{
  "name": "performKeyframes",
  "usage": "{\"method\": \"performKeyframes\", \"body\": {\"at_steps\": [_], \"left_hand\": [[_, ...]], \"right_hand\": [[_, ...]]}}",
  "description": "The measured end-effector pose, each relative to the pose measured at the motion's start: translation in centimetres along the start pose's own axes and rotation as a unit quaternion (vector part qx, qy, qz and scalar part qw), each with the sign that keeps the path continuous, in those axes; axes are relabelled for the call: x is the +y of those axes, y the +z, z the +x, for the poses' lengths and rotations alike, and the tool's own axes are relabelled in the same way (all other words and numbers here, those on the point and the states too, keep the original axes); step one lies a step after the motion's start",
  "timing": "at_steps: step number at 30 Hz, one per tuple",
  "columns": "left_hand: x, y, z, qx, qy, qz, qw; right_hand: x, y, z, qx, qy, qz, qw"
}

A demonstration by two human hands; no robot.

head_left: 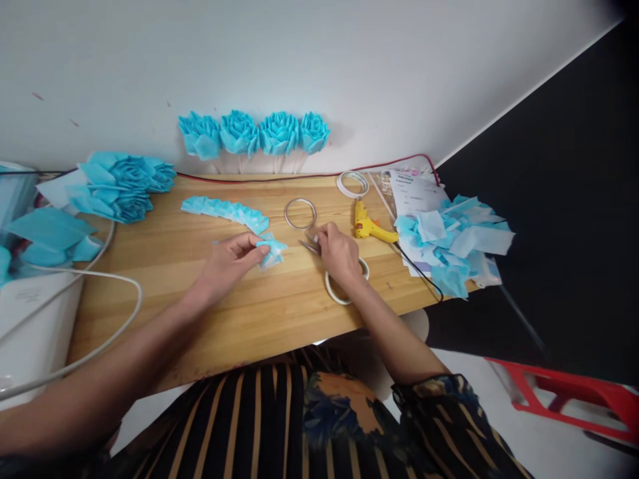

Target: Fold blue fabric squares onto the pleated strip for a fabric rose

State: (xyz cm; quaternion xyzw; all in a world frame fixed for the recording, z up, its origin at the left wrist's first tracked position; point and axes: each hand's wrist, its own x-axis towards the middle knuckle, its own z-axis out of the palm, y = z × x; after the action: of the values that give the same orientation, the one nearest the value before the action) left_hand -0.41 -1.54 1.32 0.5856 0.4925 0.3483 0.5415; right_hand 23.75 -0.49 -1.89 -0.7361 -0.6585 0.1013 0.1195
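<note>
Between the thumb and fingers of my left hand (234, 256) is a small crumpled blue petal piece (272, 253), held just above the wooden table. My right hand (339, 253) is closed around scissors (310, 247); their pointed metal blades show to its left, while the handles are mostly hidden in the fingers. Behind my left hand lies a row of folded blue petals (224, 211). A thin ring (301, 228) lies beyond the scissors. A roll of white tape (335, 297) is partly covered by my right wrist.
Several blue flowers (239, 133) on stems lean against the wall, and more flowers (124, 186) lie at left. A yellow glue gun (374, 231), another tape roll (352, 185) and a pile of blue pieces (454, 233) are at right. A white cable (134, 286) crosses the left side.
</note>
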Motion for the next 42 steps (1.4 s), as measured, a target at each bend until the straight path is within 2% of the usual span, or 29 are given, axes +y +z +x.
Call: {"method": "performKeyframes", "body": {"at_steps": [8,10,12,14,15,17,19,23,27,29,32,38,42], "left_hand": [[-1.0,0.0,0.1,0.032,-0.019,-0.034,0.999],[-1.1,0.0,0.0,0.035,-0.013,-0.047,0.998],[-1.1,0.1,0.0,0.034,-0.006,-0.068,0.997],[-1.1,0.1,-0.1,0.032,0.007,-0.096,0.995],[-1.0,0.1,-0.1,0.031,0.013,-0.108,0.994],[-0.8,0.1,-0.1,0.027,0.018,-0.126,0.991],[-0.6,0.1,-0.2,0.023,0.02,-0.134,0.991],[-0.4,0.2,-0.2,0.01,0.037,-0.15,0.988],[-0.4,0.3,-0.2,0.0,0.056,-0.156,0.986],[-0.4,0.3,-0.2,0.0,0.065,-0.155,0.986],[-0.4,0.4,-0.2,0.006,0.071,-0.153,0.986],[-0.6,0.4,-0.2,0.01,0.066,-0.15,0.986],[-0.9,0.4,0.0,0.02,0.059,-0.168,0.984]], "right_hand": [[0.6,0.6,0.3,0.029,0.037,0.125,0.991],[0.7,0.3,0.2,0.06,0.034,0.166,0.984],[0.5,-0.2,-0.3,0.128,-0.008,0.209,0.969],[-0.3,-0.9,-1.2,0.19,-0.088,0.259,0.943],[-0.8,-1.2,-1.8,0.197,-0.134,0.285,0.928],[-2.2,-1.6,-2.8,0.183,-0.211,0.33,0.902],[-3.5,-1.7,-3.6,0.157,-0.254,0.375,0.878],[-5.2,-0.6,-3.3,0.077,-0.237,0.46,0.852],[-5.7,0.5,-2.4,-0.033,-0.207,0.516,0.83],[-6.0,0.7,-2.2,-0.064,-0.194,0.539,0.817],[-6.6,0.7,-2.3,-0.054,-0.173,0.56,0.808],[-7.4,0.1,-2.9,0.008,-0.138,0.537,0.832],[-7.5,-0.2,-2.9,-0.007,-0.147,0.546,0.825]]}}
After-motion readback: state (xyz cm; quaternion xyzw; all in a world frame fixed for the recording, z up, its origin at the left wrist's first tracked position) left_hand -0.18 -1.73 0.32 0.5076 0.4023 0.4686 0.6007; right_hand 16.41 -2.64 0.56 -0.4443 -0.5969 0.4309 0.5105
